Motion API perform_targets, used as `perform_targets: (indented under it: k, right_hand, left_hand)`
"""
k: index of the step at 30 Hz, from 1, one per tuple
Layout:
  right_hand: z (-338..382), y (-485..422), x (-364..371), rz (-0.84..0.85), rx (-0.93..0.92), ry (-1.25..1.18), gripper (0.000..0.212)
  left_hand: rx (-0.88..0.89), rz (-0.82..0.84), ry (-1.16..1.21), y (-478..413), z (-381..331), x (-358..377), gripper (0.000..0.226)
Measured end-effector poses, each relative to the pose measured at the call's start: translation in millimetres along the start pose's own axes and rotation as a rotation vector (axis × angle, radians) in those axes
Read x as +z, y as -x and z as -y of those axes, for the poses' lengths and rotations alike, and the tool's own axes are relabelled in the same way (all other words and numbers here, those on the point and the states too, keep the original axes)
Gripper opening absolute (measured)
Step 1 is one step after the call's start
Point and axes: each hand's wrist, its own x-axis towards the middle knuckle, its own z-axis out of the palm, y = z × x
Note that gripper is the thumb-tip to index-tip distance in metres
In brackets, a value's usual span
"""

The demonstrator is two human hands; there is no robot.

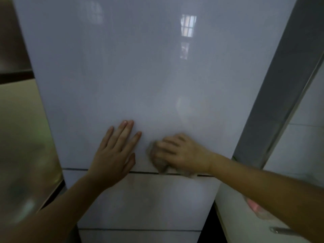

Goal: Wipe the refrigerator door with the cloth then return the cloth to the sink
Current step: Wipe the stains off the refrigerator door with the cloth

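**Both hands on the door, cloth low at the seam**

Straight ahead of you, filling the view, is the refrigerator door (140, 76), a tall, pale, glossy panel with a window reflection shining near its upper right. Its bottom edge is a dark horizontal seam, and below that sits a lower door panel (149, 200), with another seam further down. Along the right side of the refrigerator runs a grey side panel (273, 95), slanting up and away. Off to your left there's a blurred, shiny yellowish-brown surface (22, 137); I can't tell what it is. Down at the lower right you've got a white bench (233, 213), with something pink (254, 206) lying on it, partly hidden behind your right forearm, and a small metal piece (278, 230) near the frame's edge.

Now your hands. Your left hand (115, 155) is spread flat, palm against the door, fingers pointing up and open, holding nothing, its heel crossing the seam. Your right hand (182, 153) is just beside it, fingers curled down over the cloth (160, 163), pressing it to the door. That cloth is a bunched, greyish-tan wad, blurred, sitting low on the door right at the seam, poking out below and to the left of your fingers.
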Motion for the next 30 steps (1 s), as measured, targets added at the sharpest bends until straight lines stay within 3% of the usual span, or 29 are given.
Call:
perform_targets:
  k: [6, 9, 11, 14, 19, 30]
  right_hand:
    - [-129.5, -86.4, -107.3, -0.347, 0.461, 0.096, 0.056]
    - [-149.1, -106.5, -125.6, -0.491, 0.694, 0.056, 0.062]
    - [-132.8, -105.7, -113.2, -0.454, 0.665, 0.053, 0.064]
    - [-83.9, -83.7, -66.5, -0.315, 0.43, 0.037, 0.061]
    - [2.5, -24.7, -5.4, -0.152, 0.158, -0.024, 0.037]
    - [-18.0, -19.9, -28.3, -0.204, 0.225, -0.029, 0.039]
  left_hand:
    - [0.02, 0.053, -0.012, -0.3, 5.4, -9.3, 0.066]
    - [0.017, 0.079, -0.003, -0.4, 3.6, -12.7, 0.065]
    - [-0.018, 0.054, 0.01, -0.6, 2.4, -16.7, 0.063]
    - [-0.116, -0.021, 0.024, -1.4, 6.2, -24.6, 0.06]
    - [-0.169, -0.036, -0.002, -2.2, 23.4, -32.0, 0.059]
    - [-0.273, -0.013, 0.055, -39.0, 49.0, -68.9, 0.062]
